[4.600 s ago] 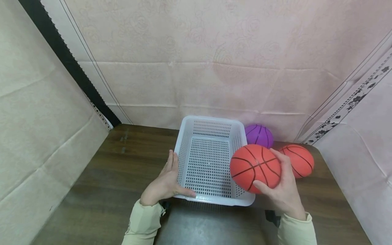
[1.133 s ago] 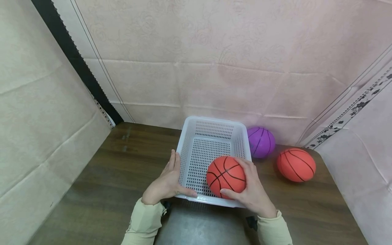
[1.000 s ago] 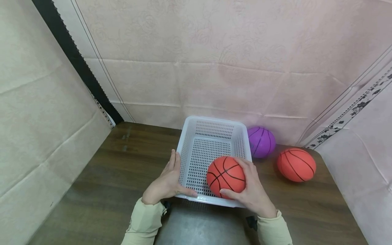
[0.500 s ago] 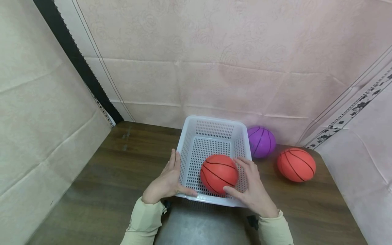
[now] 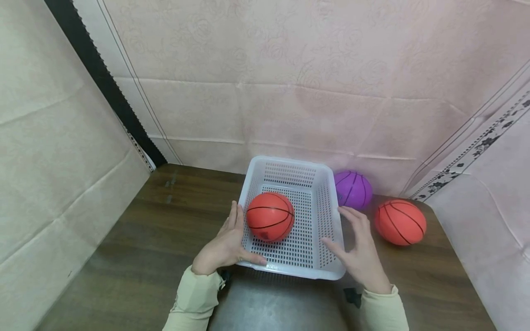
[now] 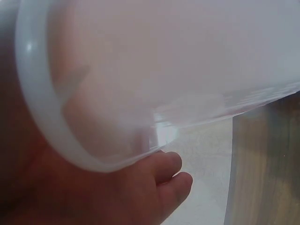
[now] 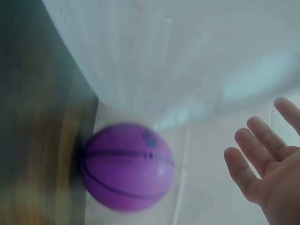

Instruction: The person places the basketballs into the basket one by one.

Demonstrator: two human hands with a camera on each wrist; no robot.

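A red basketball (image 5: 270, 217) lies inside the white plastic basket (image 5: 290, 270), against its left side. My left hand (image 5: 221, 248) braces the basket's near left corner. Its fingers run straight along the outer wall and the thumb lies over the near rim; in the left wrist view two fingertips (image 6: 180, 185) show below the rim. At the basket's right rim is my right hand (image 5: 364, 250), thumb and fingers spread, with nothing in it. In the right wrist view a purple basketball (image 7: 129, 168) sits beyond its fingers, beside the basket.
Another red basketball (image 5: 400, 222) rests on the wooden table (image 5: 165, 239) to the right. Behind the basket and at both sides stand cloth-covered walls (image 5: 265, 110). Close to the body, a dull grey surface (image 5: 277, 303) lies below the basket.
The right hand has carried a red basketball into the basket and let go. The ball has rolled left, while that hand has drawn back to the right rim. The left hand has stayed put.
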